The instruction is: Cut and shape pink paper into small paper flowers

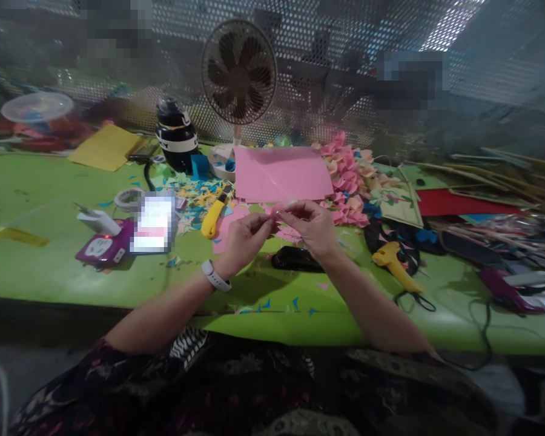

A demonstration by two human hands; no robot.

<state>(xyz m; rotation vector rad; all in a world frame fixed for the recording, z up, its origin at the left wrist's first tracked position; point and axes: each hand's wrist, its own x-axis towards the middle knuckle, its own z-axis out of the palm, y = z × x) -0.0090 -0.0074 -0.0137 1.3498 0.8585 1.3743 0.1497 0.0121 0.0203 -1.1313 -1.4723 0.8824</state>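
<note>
Left hand (244, 237) and right hand (309, 225) meet above the green table (49, 272), fingertips pinched together on a small pink paper piece (277, 211). Black object (295, 259) lies beneath them. Beyond: pink sheet (279, 174), then fan (238, 72).

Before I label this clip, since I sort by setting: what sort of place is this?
Probably a paper-craft worktable: a flat pink paper sheet, a yellow glue gun, and a pile of pink folded paper flowers on a green table.

Head view, down over near table (49, 266)
</note>
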